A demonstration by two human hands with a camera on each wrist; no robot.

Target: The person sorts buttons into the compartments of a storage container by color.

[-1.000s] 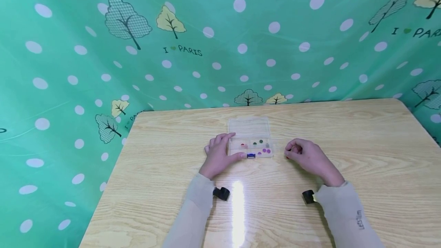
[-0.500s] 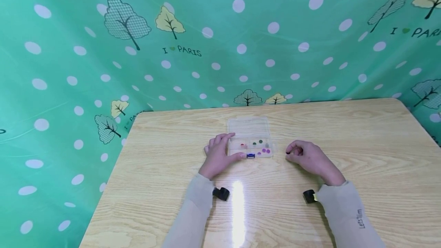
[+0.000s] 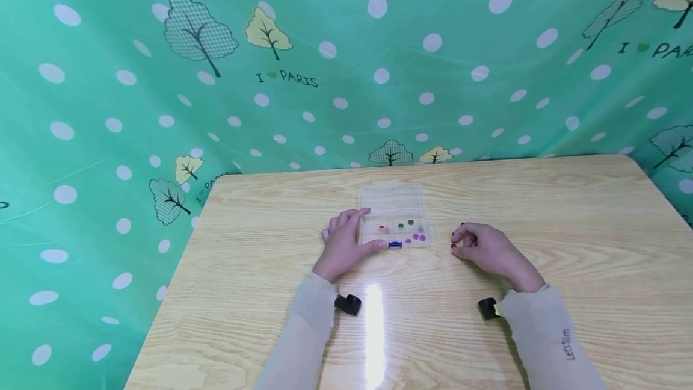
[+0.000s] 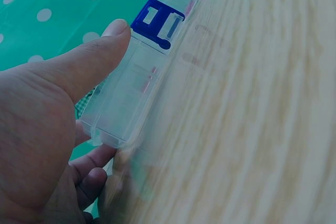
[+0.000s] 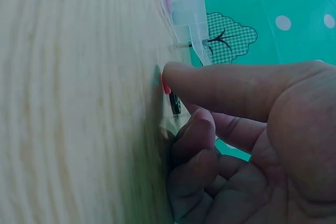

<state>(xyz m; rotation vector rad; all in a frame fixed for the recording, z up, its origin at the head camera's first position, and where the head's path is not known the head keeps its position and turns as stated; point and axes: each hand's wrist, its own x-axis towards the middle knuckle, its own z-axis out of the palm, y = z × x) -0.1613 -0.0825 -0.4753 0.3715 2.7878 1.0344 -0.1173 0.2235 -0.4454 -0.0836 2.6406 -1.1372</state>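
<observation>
A clear plastic compartment box (image 3: 373, 237) lies with its lid (image 3: 392, 198) raised at the back and a blue latch (image 3: 395, 245) at the front. Inside sit small round pieces: red (image 3: 381, 228), green (image 3: 411, 222) and purple (image 3: 423, 238). My left hand (image 3: 343, 245) holds the box's left end, thumb along the front by the latch, index finger at the back. To the right of the box, my right hand (image 3: 487, 251) is low over the table, pinching a small red disc (image 5: 166, 83) at the thumb tip. A dark round piece (image 5: 175, 102) shows beside it, partly hidden by the fingers.
Both hands are over a wooden table (image 3: 260, 221) that reflects a bright light streak. Behind it hangs a green dotted cloth (image 3: 325, 119). Black wrist cameras, left (image 3: 349, 304) and right (image 3: 489, 308), sit at the cuffs. A dark red spot (image 3: 462, 224) shows behind the right fingers.
My right hand has shifted very slightly to the right and its fingertips have parted a little; red now shows at the thumb where a dark piece showed before. The left hand and box stay put.
</observation>
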